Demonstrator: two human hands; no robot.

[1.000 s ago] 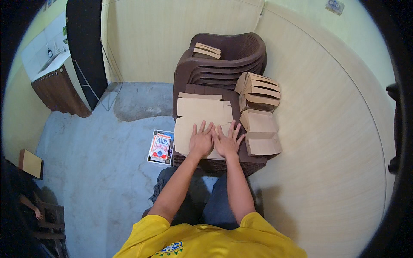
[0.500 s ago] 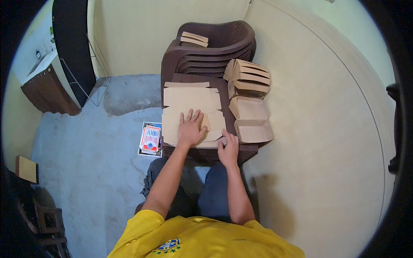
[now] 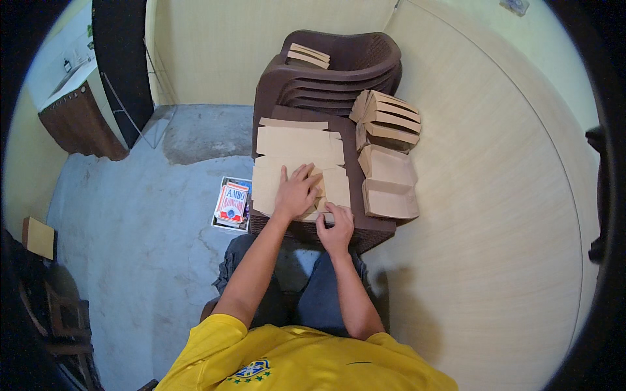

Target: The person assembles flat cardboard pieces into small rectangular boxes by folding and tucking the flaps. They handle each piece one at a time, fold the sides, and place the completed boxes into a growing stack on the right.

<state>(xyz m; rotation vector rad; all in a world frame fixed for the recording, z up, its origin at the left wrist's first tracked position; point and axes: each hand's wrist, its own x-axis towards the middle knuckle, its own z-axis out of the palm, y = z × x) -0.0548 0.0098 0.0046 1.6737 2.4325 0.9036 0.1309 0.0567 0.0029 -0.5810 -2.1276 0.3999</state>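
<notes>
A flat tan cardboard box blank (image 3: 300, 140) with cut flaps lies on the brown plastic seat of a stack of chairs (image 3: 306, 112). My left hand (image 3: 297, 195) presses on its near part, fingers spread. Small creased flaps show beside the left fingers and between my two hands. At the near edge of the blank, my right hand (image 3: 337, 229) has its fingers bent around the cardboard, thumb toward the left. To the right of the blank stands an open folded cardboard box (image 3: 391, 182), its lid tipped back.
Several nested cardboard boxes (image 3: 393, 120) stand behind the open box, and more folded cardboard (image 3: 310, 55) rests on the chair back. On the floor at left, a white bin (image 3: 231, 228) holds a playing-card box (image 3: 233, 202). A pale wall (image 3: 495, 195) rises at right.
My right hand has shifted left along the near edge of the blank, from its right corner toward my left hand. A flap there now stands bent. My left hand stays pressed on the cardboard.
</notes>
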